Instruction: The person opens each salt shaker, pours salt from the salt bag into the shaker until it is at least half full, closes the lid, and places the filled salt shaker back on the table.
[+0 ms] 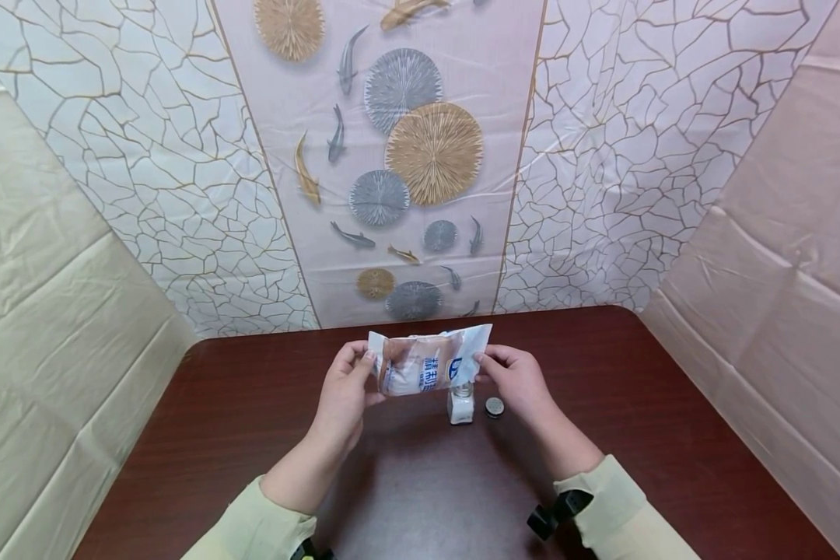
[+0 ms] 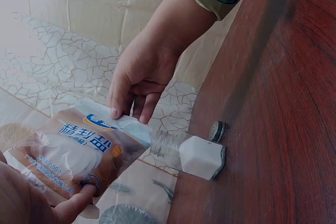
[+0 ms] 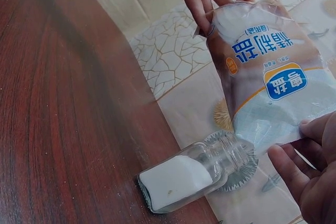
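A printed plastic bag of salt (image 1: 420, 367) is held lying sideways just above the table. My left hand (image 1: 343, 389) grips its left end, with the thumb on the near face. At the other end my right hand (image 1: 521, 383) pinches the pale edge between thumb and fingers. Below that end stands an uncapped square glass jar (image 3: 176, 182), more than half filled with white salt. A bag corner meets the jar's mouth in the right wrist view; whether salt is flowing cannot be told. The jar's round lid (image 1: 494, 407) lies on the table to its right.
The dark red-brown table (image 1: 266, 435) carries the jar and lid. Scattered white specks show on it near the jar in the right wrist view. A patterned cloth wall (image 1: 406, 194) rises behind, with beige cloth sides (image 1: 763, 272) left and right.
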Demonstrator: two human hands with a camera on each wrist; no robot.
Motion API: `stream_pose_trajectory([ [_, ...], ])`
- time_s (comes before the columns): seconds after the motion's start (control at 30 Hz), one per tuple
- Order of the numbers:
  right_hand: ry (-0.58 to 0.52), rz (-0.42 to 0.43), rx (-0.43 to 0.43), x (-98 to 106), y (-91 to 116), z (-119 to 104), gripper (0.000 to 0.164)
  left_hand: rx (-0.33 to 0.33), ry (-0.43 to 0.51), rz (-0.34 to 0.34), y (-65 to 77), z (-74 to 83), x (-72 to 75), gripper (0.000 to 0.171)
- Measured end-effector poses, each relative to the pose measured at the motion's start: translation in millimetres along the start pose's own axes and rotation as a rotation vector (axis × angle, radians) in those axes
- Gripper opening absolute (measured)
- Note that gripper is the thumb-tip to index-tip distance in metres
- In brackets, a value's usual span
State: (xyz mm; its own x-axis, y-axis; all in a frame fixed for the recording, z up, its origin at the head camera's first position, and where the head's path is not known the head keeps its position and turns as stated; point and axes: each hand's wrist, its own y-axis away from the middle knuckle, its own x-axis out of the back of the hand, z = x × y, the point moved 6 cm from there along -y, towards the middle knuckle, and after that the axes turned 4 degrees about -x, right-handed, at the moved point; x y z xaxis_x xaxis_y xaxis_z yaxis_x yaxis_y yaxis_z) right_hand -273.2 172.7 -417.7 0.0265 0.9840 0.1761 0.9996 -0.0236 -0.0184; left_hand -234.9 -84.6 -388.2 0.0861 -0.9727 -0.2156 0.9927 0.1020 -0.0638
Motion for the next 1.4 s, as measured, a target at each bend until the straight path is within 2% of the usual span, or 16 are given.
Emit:
stream_pose_trajectory([
  [0.5,0.023,-0.007,-0.009,0,-1,-1,0.023,0.007,0.028,0.001,-0.3,-3.1,1.3,0.016],
  [0.73,0.060,-0.015,0.019,0,-1,-3,0.023,0.010,0.060,0.019,-0.8,-7.5,3.8,0.015],
  [0.97,0.111,-0.006,0.036,0,-2,-3,0.022,0.019,0.048,0.028,-0.8,-11.3,7.0,0.016],
  [1.4,0.127,-0.020,0.034,-2,-3,-5,0.023,0.014,0.050,0.047,0.7,-12.5,11.3,0.018],
])
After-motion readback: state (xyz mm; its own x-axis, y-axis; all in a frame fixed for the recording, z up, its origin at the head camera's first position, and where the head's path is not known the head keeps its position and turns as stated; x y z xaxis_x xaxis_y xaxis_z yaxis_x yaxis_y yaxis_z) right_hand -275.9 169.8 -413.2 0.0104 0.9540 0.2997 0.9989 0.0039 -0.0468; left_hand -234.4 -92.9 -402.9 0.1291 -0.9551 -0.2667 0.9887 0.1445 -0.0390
